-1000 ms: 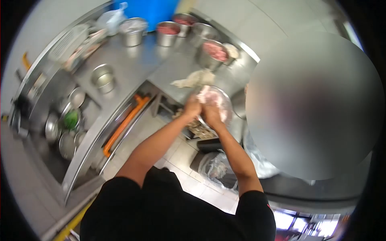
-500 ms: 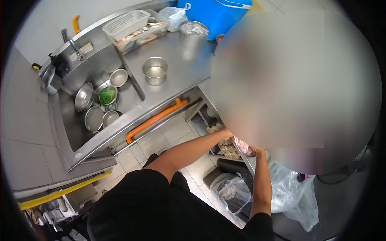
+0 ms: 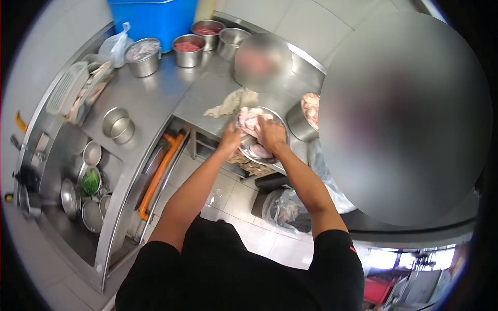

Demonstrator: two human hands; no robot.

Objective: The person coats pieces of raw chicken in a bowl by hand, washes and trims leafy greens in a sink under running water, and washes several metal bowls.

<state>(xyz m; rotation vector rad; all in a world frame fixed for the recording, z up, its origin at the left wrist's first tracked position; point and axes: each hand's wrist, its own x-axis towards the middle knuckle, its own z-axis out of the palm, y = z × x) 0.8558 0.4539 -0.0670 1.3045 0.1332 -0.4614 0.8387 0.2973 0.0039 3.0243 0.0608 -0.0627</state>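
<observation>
A round metal bowl [image 3: 267,158] of raw, pale pink meat pieces [image 3: 251,120], which look like chicken, is at the counter's front edge before me. At its left rim, my left hand [image 3: 230,141] is closed with fingers on the edge. My right hand [image 3: 273,136] reaches over the right side, its fingers curled onto the meat inside; the fingertips are partly hidden. Just behind the bowl lies a crumpled beige cloth [image 3: 233,102]. A deep metal pot [image 3: 303,122] with raw pieces in it stands to the right.
Metal pots of red minced meat [image 3: 188,47] line the back near a blue cooler box [image 3: 153,23]. An empty-looking pot [image 3: 118,126] stands left, beside a sink [image 3: 57,223] with bowls and greens. A lined bin [image 3: 288,210] is below. Blur covers the right side.
My view has swung right, so the sink and counter shift left. Both hands, now in clear sight, are at the bowl, which was mostly hidden by blur before.
</observation>
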